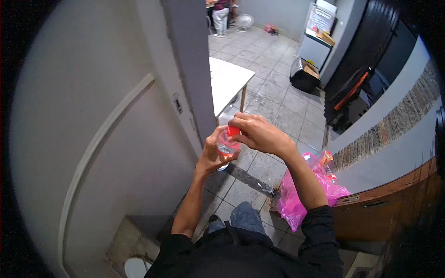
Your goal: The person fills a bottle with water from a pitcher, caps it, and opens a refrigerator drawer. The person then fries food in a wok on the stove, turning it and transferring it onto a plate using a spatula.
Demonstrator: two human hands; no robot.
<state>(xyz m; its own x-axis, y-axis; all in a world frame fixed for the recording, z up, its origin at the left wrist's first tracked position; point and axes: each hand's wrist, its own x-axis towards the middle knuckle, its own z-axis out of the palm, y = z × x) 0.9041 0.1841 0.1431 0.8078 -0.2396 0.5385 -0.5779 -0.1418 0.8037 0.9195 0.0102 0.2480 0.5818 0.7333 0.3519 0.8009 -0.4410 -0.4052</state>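
In front of me, a clear plastic bottle [226, 147] with a red cap [233, 131] is held up between both hands. My left hand [213, 153] wraps around the bottle's body from the left. The fingers of my right hand [255, 132] pinch the red cap from above. Whether the cap is loose or tight I cannot tell. Below my right forearm lies a pink plastic bag [296, 199] with bottles and wrappers at its top.
A white table [229, 81] stands past the doorway. The door frame [185, 83] rises close on my left, and a wooden door [389, 208] is at right. Farther off are a black box [303, 78], a white fan [244, 21] and a person [220, 18].
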